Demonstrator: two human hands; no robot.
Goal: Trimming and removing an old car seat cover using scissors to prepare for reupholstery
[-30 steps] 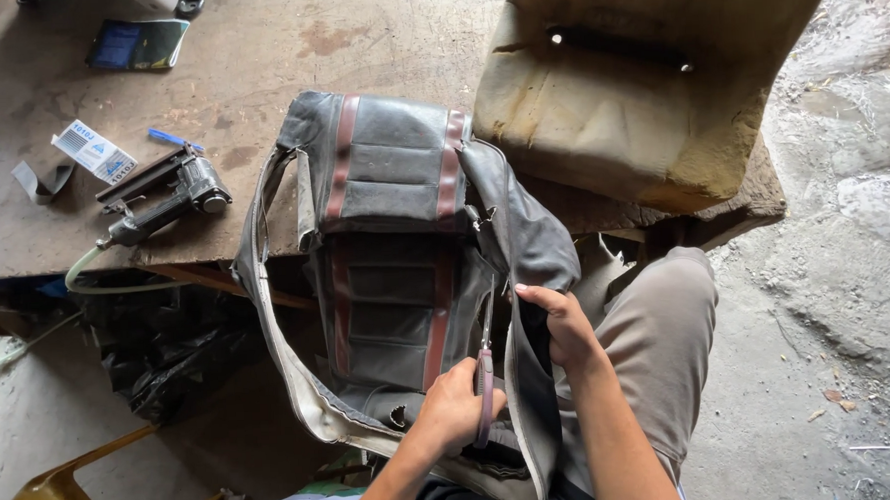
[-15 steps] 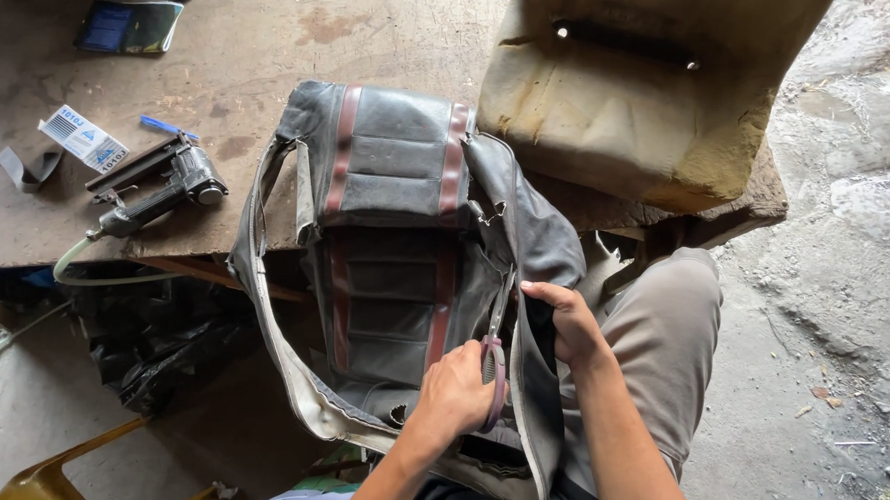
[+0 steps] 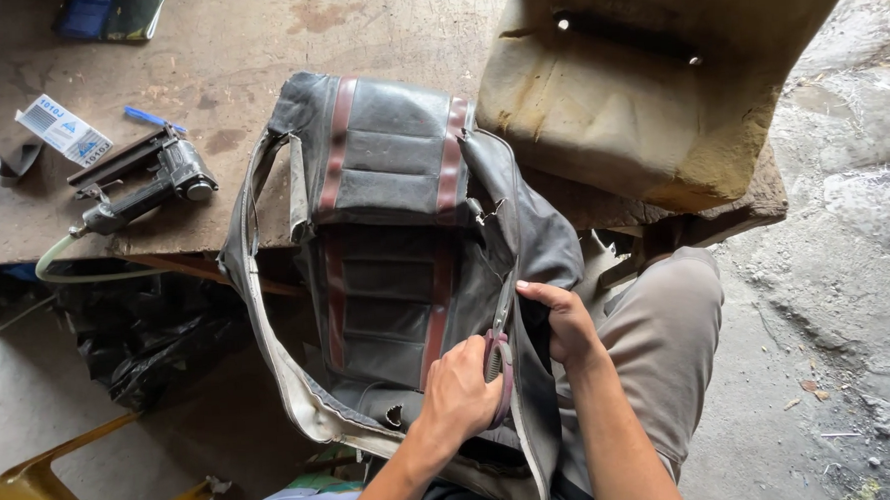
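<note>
A worn black leather seat cover [image 3: 392,172] with two maroon stripes hangs from the table edge down onto my lap. My left hand [image 3: 456,394] is closed on scissors [image 3: 500,363] with purple handles. Their blades point up along the cover's right seam. My right hand [image 3: 568,325] pinches the cover's right side panel just beside the blades and holds it away from the middle panel.
A bare yellowish foam seat cushion [image 3: 609,103] lies on the brown table [image 3: 256,48] at the right. A pneumatic staple gun [image 3: 142,183] with hose, a small white box [image 3: 65,129] and a blue pen [image 3: 154,118] lie at the left. Below are a black plastic bag [image 3: 149,333] and a yellow chair [image 3: 36,498].
The scissors have moved a little up the seam and my left hand's grip on the handles has shifted. My right hand stays on the side panel.
</note>
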